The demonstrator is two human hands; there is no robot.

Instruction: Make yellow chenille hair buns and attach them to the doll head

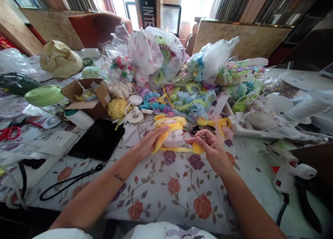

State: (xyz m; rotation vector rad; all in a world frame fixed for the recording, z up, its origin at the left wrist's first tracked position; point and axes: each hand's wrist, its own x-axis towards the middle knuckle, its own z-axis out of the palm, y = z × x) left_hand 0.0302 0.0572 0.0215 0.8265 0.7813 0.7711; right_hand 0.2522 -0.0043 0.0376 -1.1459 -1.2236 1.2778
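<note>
My left hand (154, 138) is closed on a piece of fuzzy yellow trim (170, 123), its thumb on top. Below the trim is a white, block-like piece (174, 136), partly covered by it. A flat yellow strip (177, 149) runs right from my left hand to a small yellow bundle (197, 148) beside my right hand. The thumb and fingers of my right hand (210, 143) are pinched together; something thin may be between them, too small to name. Behind my right hand lies a looped yellow ribbon (213, 122).
A black tablet-like slab (96, 139) and an open cardboard box (85, 97) are at left. A glue gun (284, 169) stands at right, near a white tray (249, 132). Colourful trims (192, 98) and plastic bags (145, 52) are heaped behind. Red-handled scissors (10, 134) lie far left.
</note>
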